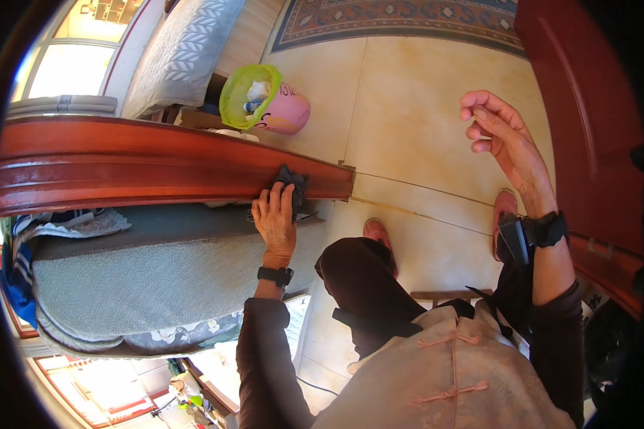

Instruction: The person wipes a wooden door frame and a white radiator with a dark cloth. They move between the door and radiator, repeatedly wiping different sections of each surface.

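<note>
My left hand (pixel 275 222) grips a dark grey cloth (pixel 296 185) and presses it against a reddish-brown wooden door frame (pixel 155 169), close to the frame's foot at the floor. Part of the cloth is hidden under my fingers. My right hand (pixel 502 131) hangs in the air over the tiled floor (pixel 418 107), its fingers loosely curled and apart, with nothing visible in them. It is nearest to a dark red door (pixel 585 118) on the right. Each wrist wears a black band.
Beyond the frame stands a pink bin (pixel 287 110) with a green liner (pixel 247 91) and some waste inside. A patterned rug (pixel 397 19) lies farther off. Left of my knees is a seat with a grey-blue cover (pixel 155 279). My red shoes (pixel 378 236) rest on the floor.
</note>
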A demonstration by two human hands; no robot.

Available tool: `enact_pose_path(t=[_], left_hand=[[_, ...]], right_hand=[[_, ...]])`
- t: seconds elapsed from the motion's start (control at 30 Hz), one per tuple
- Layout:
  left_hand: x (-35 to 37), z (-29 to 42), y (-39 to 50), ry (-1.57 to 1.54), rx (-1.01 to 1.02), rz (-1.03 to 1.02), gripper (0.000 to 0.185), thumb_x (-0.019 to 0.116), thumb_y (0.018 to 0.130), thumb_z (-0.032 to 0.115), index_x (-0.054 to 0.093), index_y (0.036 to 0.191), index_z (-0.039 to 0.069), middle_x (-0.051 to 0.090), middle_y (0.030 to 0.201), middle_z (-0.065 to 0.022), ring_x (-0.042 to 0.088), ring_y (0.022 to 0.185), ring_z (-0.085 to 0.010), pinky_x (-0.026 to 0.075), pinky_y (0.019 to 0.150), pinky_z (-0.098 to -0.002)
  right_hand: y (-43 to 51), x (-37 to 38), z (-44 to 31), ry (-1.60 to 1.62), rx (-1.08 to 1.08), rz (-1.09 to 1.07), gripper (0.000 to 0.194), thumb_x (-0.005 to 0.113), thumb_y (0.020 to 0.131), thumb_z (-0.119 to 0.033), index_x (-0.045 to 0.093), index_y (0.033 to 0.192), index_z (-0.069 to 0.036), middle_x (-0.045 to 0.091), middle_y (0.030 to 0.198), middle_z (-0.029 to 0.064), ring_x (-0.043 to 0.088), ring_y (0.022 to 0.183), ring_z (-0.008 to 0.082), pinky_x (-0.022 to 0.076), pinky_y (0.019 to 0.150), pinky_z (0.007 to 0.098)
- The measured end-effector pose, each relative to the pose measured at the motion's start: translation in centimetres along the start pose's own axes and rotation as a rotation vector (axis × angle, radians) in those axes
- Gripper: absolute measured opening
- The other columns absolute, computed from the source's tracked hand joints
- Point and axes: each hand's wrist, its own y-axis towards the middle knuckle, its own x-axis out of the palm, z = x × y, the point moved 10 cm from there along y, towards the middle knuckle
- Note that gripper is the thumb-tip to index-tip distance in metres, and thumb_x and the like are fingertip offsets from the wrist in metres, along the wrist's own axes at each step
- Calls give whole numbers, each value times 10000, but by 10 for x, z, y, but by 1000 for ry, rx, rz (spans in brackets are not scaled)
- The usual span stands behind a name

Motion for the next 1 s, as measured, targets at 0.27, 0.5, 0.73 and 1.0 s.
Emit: enact_pose_path(t=[0.27,0.5,0.73,1.0], left_hand=[[71,20,-23,-81,178,-191,411,554,783,2,567,1183,93,534,1262,-86,497,1149,-326,360,1012,-454],[150,-2,-84,-199,-53,-597,499,708,640,-21,575,1079,174,555,1086,-73,498,1076,-330,412,921,-435],[105,-30,-120,-713,-413,-431,543,742,682,49,546,1183,128,563,1160,-128,511,1111,-360,447,888,-476],[-135,-27,5,-355,-174,266,599,689,620,-56,573,1190,88,546,1202,-118,475,1134,-360,361,962,-447]], right_hand=[[4,3,0,26,2,-43,225,565,963,-243,631,1138,-117,612,987,-54,554,780,18,464,687,176],[3,-3,0,20,-5,-24,238,567,963,-259,625,1150,-123,611,995,-52,550,801,17,460,705,180],[3,4,0,-9,-1,-40,224,565,963,-273,624,1135,-142,602,984,-70,536,805,8,445,710,178],[3,6,3,-9,0,-21,197,562,968,-250,617,1124,-142,582,969,-71,527,769,9,437,666,161]])
